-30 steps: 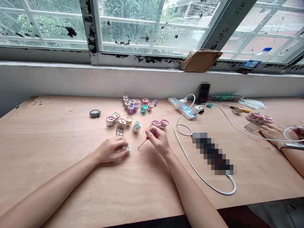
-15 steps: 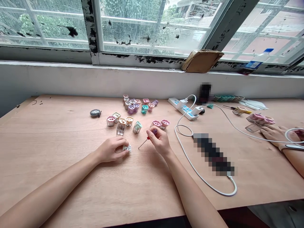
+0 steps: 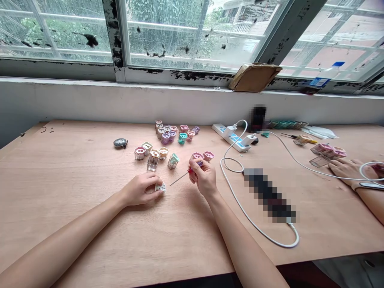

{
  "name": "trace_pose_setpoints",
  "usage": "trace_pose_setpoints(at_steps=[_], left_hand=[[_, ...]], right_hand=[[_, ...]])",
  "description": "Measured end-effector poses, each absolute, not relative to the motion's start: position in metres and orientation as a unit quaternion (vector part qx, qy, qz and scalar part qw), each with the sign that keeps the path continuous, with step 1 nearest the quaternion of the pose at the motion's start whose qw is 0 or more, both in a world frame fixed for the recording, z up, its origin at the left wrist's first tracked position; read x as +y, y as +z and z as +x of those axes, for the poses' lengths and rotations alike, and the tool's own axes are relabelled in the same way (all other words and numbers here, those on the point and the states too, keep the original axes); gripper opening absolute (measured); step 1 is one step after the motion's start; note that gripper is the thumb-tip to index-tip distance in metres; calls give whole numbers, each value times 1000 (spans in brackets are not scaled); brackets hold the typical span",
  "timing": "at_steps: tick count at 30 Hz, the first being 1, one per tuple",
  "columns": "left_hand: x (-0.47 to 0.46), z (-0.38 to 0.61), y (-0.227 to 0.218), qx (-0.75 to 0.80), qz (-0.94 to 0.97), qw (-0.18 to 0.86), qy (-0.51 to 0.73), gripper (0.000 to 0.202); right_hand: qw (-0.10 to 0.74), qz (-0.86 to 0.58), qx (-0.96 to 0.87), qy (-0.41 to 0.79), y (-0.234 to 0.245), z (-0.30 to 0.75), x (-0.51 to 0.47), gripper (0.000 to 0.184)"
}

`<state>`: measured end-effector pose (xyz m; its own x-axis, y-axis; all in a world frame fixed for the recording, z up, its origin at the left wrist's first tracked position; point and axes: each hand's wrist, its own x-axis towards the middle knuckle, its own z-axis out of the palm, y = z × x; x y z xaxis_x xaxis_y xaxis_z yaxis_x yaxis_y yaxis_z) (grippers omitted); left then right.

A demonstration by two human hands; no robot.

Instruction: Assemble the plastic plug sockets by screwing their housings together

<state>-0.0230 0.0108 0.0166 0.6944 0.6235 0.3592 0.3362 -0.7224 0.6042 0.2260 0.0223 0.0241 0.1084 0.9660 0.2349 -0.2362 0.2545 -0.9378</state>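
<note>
Clear piece is sitting just lower left of the frame's centre in the head view, where the left hand is pinching it between thumb and fingers. Below the centre, the right hand is clasping a thin screwdriver, its tip pointing at the piece but staying apart. Coloured-topped cases are standing above the hands.

The single view looks from the wearer's head at six o'clock, facing twelve and angled down across the bench towards the window, far enough back to frame the left hand at eight and right hand at five.
</note>
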Motion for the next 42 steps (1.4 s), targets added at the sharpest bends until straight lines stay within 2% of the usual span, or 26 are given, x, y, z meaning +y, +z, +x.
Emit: trace_pose_setpoints(at_steps=[13,27,42], left_hand=[[9,-22,19,257,883,267,289,13],[9,-22,19,258,884,260,289,14],[9,-22,20,257,882,264,294,12]], right_hand=[[615,-384,-470,504,17,218,22,48],[621,-388,-475,489,16,216,22,49],[590,-415,-487,493,22,217,19,51]])
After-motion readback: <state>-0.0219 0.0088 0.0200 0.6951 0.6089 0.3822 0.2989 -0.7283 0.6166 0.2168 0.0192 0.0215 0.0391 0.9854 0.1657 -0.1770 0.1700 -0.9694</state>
